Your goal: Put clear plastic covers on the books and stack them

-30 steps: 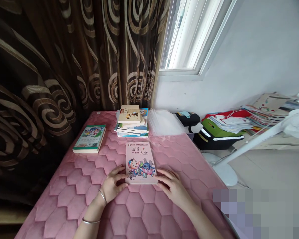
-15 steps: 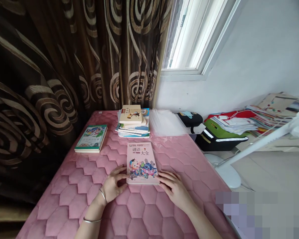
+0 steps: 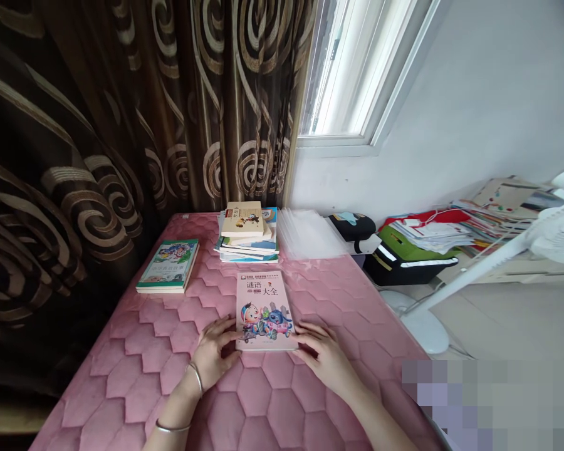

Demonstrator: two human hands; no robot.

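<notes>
A pink paperback book (image 3: 266, 307) lies flat on a pink quilted mattress (image 3: 263, 401), its cover showing two cartoon figures and Chinese writing. My left hand (image 3: 215, 346) holds its lower left edge, with index finger and thumb against the side. On the opposite edge, the fingers of my right hand (image 3: 322, 351) grip the lower right side. Two silver bangles (image 3: 173, 430) circle my left wrist and forearm. Farther off to the left lies a thick green-bordered book (image 3: 169, 266), apart from both hands.
Behind the pink book stands a stack of several books (image 3: 248, 233), a cream one on top. Clear plastic sleeves (image 3: 310, 235) lie beside it. A patterned dark curtain (image 3: 122, 113) hangs along the left. Right of the mattress are a black-and-green box (image 3: 411, 257) and a white fan (image 3: 474, 269).
The whole view has shifted slightly. Both hands stay at the pink book's sides, and the book keeps its place on the mattress.
</notes>
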